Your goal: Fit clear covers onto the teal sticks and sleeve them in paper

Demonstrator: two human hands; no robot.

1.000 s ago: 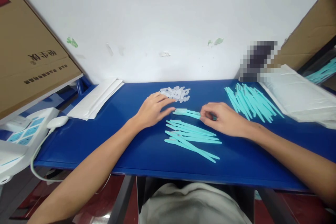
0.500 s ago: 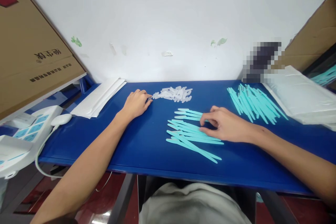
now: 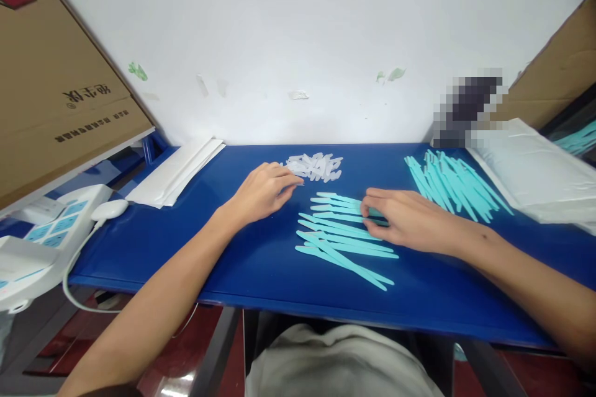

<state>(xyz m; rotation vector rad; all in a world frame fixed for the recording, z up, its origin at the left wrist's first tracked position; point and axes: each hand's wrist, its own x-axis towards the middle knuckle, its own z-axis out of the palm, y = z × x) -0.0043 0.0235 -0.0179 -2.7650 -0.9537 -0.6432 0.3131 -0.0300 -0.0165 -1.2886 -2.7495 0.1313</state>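
Observation:
My left hand [image 3: 265, 192] is at the near left side of a small heap of translucent plastic caps [image 3: 319, 167], its thumb and forefinger pinched on a single clear cap [image 3: 300, 183]. In front of it lies a loose row of teal eyebrow razors [image 3: 342, 258], mostly side by side with their blade ends to the left; the nearest ones cross. My right hand [image 3: 405, 217] curls over the handle ends of the upper razors, thumb and fingers closed around a teal handle. Its fingertips partly cover those handles. Farther right is a bigger pile of teal razors [image 3: 459, 183].
White paper sheets or envelopes [image 3: 174, 177] rest at the back left of the blue table [image 3: 261, 260]. A power strip [image 3: 56, 236] with a white cable stands at the left edge. Cardboard [image 3: 69, 68] rises behind it. At right lies a white plastic-wrapped packet [image 3: 521, 167].
My left hand has moved right and slightly toward me, drawing a cap from the heap. My right hand has shifted slightly right, and its fingers have closed more on the upper razors.

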